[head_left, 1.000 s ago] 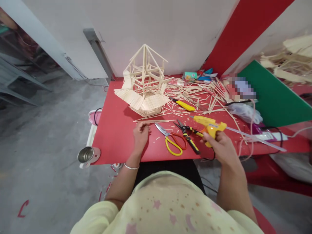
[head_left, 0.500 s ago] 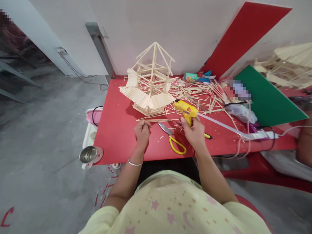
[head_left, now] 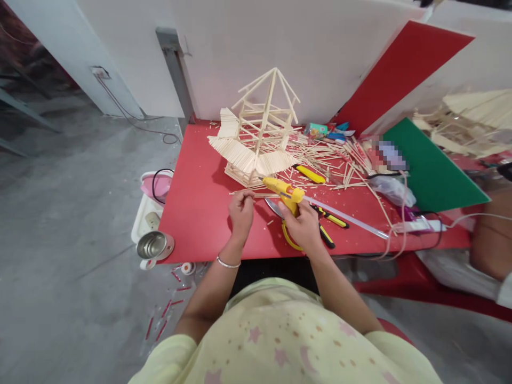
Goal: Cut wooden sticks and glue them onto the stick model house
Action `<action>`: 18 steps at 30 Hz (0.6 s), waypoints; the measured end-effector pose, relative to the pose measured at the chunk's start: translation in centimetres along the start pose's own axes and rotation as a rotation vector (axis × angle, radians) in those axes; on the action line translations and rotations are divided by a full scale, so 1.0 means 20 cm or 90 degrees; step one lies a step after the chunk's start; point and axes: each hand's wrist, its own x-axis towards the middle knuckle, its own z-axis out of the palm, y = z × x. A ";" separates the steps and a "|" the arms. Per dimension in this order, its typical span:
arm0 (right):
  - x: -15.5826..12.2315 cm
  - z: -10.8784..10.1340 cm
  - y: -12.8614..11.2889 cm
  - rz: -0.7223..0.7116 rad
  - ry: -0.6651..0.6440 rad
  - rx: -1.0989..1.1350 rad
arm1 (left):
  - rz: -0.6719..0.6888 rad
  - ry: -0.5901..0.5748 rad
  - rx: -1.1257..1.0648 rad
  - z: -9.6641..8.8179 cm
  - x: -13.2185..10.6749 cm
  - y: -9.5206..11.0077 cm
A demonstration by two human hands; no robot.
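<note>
My right hand [head_left: 301, 226] is wrapped round the handle of a yellow hot glue gun [head_left: 285, 190], whose nozzle points left at the roof edge of a model pavilion [head_left: 256, 152] built of thin wooden sticks. A long clear glue stick [head_left: 344, 216] trails from the gun's back end. My left hand [head_left: 242, 212] is closed in a pinch in front of the model's base; whatever is between its fingertips is too small to make out. Scissors with yellow handles [head_left: 288, 238] lie under the right hand, partly hidden. Yellow-and-black pliers [head_left: 334, 218] rest beside it.
Loose sticks [head_left: 320, 154] lie heaped behind and right of the model, with a yellow cutter knife [head_left: 310, 174] among them. A metal mug [head_left: 154, 245] stands at the red table's [head_left: 192, 213] left corner. A green board [head_left: 432, 170] leans at the right.
My right hand has brought the glue gun left and slightly down, closer to my left hand. The cutter knife and pliers it covered now show. The head view has shifted a little.
</note>
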 end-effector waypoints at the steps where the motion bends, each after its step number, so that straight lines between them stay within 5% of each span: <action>1: -0.01 0.00 -0.02 -0.005 0.000 0.002 | -0.006 0.005 -0.021 0.00 0.00 0.00; 6: -0.03 -0.01 -0.09 -0.032 -0.019 -0.006 | -0.083 -0.021 -0.050 0.02 0.00 0.01; 11: -0.05 -0.05 -0.11 -0.055 -0.029 0.023 | -0.099 -0.083 0.060 0.01 -0.01 0.02; 18: -0.11 -0.38 0.19 0.121 0.055 -0.104 | 0.060 0.008 0.140 -0.01 0.01 0.02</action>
